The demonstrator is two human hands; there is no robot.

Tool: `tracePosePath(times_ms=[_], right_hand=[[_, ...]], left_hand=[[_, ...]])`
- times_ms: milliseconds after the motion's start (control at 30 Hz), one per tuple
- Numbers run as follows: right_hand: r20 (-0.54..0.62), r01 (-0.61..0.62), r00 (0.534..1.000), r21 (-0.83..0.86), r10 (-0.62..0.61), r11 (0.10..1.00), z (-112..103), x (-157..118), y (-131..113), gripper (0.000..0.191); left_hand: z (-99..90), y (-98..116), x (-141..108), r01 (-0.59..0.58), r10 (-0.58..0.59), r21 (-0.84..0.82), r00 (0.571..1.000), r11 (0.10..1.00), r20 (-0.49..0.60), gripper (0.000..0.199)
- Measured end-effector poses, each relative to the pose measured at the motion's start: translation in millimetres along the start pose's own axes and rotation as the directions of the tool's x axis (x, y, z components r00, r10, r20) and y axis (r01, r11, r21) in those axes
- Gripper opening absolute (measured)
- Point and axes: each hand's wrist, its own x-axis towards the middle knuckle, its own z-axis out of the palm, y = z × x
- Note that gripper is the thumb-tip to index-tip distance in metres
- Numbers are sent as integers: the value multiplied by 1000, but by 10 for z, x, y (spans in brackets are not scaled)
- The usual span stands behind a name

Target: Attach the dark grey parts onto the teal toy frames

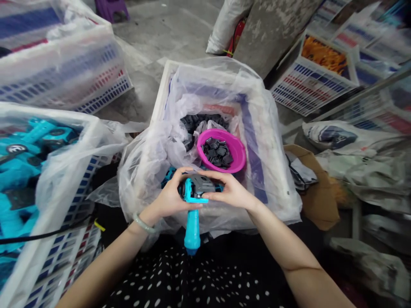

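Note:
Between my two hands is a turquoise and dark grey plastic toy (202,185), with a turquoise stem (192,229) pointing down toward my lap. My left hand (171,194) is closed round its left end, thumb along the near side. The right hand (227,190) grips the other end, its fingers over the far edge and thumb on the near side. Just beyond my hands stands a magenta bowl (239,156) holding several small dark grey plastic pieces (216,152). Both sit in a white crate (272,141) lined with clear plastic. More dark parts (205,121) lie behind the bowl.
At the left, a white crate (72,115) holds turquoise plastic parts (22,149); another crate (64,81) stands behind it. A crate of orange parts (326,55) is at the back right. Cardboard (317,196) and plastic bags (359,171) lie along the right.

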Motion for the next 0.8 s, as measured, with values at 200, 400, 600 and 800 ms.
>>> tracePosePath(times_ms=[200,400,600,800], right_hand=[[-120,138,979,-197,-163,971,209,-87,-24,72],[-136,182,969,-176,-207,967,207,-130,32,58],[-93,218,965,-225,-243,950,272,-114,113,62],[-181,172,967,-40,-177,984,337,-121,232,58]], left_hand=[[22,19,-38,105,-100,63,993,992,-69,99],[-53,40,-79,73,-70,79,997,994,-35,100],[-94,-21,-111,32,-31,240,999,970,-8,96],[-112,-71,-125,-122,131,243,991,962,-21,81]])
